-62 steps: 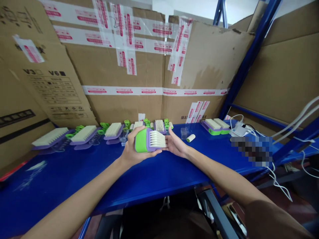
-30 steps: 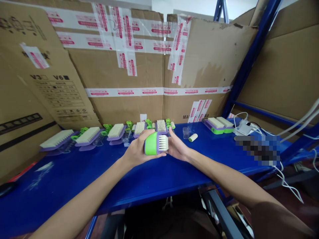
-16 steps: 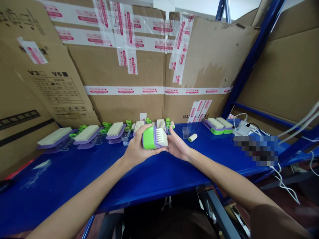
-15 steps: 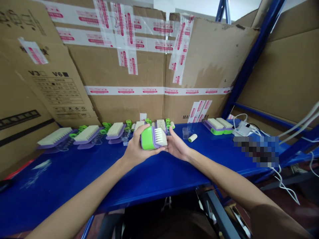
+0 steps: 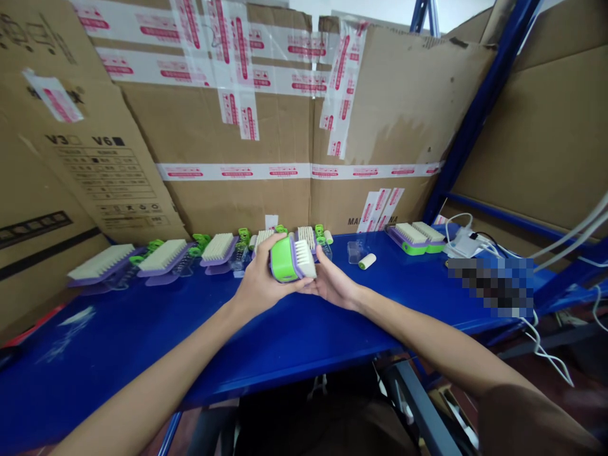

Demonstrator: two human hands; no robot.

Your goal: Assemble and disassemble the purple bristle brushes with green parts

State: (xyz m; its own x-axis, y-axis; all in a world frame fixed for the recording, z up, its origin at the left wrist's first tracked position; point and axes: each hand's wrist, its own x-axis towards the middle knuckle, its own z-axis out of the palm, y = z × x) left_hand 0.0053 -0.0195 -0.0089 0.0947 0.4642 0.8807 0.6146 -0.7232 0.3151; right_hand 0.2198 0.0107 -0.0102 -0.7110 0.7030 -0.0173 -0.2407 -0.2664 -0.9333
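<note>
the brush (image 5: pixel 293 259), likely light and stiff, is clasped by the left hand (image 5: pixel 256 284), best held by its shell (image 5: pixel 282 261); any grip by the right hand (image 5: pixel 335 285) cannot be told.

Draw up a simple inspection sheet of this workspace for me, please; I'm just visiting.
Surface: blue table, with pale scuff marks at its left.
Things in hand: one green-and-purple brush, cream bristles angled toward the right hand.
Grip: left hand wrapped around the brush; right hand open at the bristle end, contact unclear.
Clutter: row of purple-edged brush heads along the back; small cream-and-green piece and clear plastic piece right of the hands; pixelated object, unidentifiable.
Cables: white cables at the right.
Surroundings: taped cardboard panels behind; blue metal post at right.
</note>
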